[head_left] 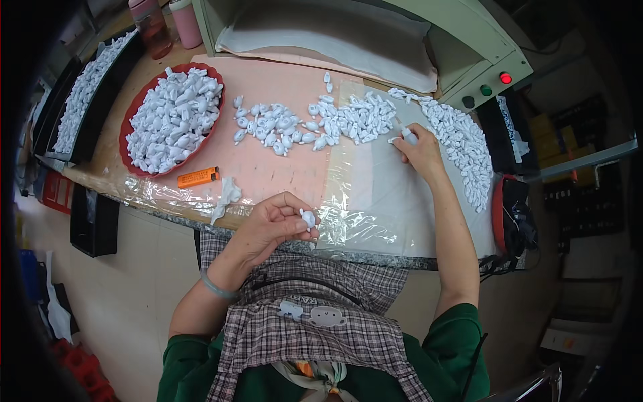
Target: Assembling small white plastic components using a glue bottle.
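My left hand (pixel 271 224) is near the table's front edge, thumb and fingers pinching a small rounded white plastic piece (pixel 308 218). Farther right, my right hand (pixel 423 153) has its fingers closed around what looks like a small pale dropper bottle (pixel 410 137) with a thin tip. A little white part (pixel 393 141) shows at the fingertips of that hand. Just beyond them lies a heap of slim white pieces (pixel 365 119). Rounded white pieces (pixel 273 124) are spread on the pink sheet (pixel 268 173) to its left.
A red scalloped bowl (pixel 126 149) heaped with white parts stands at left, beside a black tray (pixel 107 100). An orange lighter (pixel 198 177) and crumpled tissue (pixel 228 197) lie in front. More white parts (pixel 461 137) line the right. A green machine housing (pixel 469 47) stands behind.
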The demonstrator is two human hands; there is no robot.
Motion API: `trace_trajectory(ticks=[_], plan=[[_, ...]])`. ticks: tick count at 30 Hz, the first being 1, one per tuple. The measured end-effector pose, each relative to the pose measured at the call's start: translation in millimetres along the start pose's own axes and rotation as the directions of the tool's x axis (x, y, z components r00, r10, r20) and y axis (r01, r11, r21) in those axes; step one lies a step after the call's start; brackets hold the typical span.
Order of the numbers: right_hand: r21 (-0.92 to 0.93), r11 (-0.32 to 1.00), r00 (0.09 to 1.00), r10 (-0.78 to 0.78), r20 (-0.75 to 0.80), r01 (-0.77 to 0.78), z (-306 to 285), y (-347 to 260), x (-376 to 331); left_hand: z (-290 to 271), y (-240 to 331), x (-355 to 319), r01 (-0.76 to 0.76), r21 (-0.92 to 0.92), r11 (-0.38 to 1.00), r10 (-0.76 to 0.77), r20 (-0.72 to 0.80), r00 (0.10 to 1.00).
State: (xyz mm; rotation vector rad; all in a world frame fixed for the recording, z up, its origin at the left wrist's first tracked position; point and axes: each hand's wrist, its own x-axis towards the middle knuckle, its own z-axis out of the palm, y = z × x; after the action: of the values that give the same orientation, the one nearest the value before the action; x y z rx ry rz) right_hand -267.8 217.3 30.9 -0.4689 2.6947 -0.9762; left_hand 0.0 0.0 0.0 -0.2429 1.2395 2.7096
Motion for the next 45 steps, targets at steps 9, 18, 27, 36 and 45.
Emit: trace_trajectory(ticks=[9,18,27,36,45], plan=[[0.603,0.797,0.969,-0.157,0.189,0.011,31,-30,-103,11,1,-1,-0.004,0.029,1.0,0.006,-0.051,0.999],[0.711,0.697,0.929,-0.316,0.191,0.091,59,-48,-154,12,-4,-4,-0.009,0.118,0.993,0.01,-0.009,1.0],[0.611,0.766,0.902,-0.387,0.189,0.201,63,-49,-160,17,-3,-6,0.001,0.172,0.985,-0.002,0.002,1.0],[0.735,0.658,0.88,-0.434,0.191,0.165,68,-46,-169,21,-1,-12,0.003,0.222,0.975,-0.013,0.044,0.999],[0.771,0.619,0.882,-0.435,0.183,0.145,76,-40,-175,19,-5,-13,-0.013,0.236,0.972,-0.005,0.076,0.997]])
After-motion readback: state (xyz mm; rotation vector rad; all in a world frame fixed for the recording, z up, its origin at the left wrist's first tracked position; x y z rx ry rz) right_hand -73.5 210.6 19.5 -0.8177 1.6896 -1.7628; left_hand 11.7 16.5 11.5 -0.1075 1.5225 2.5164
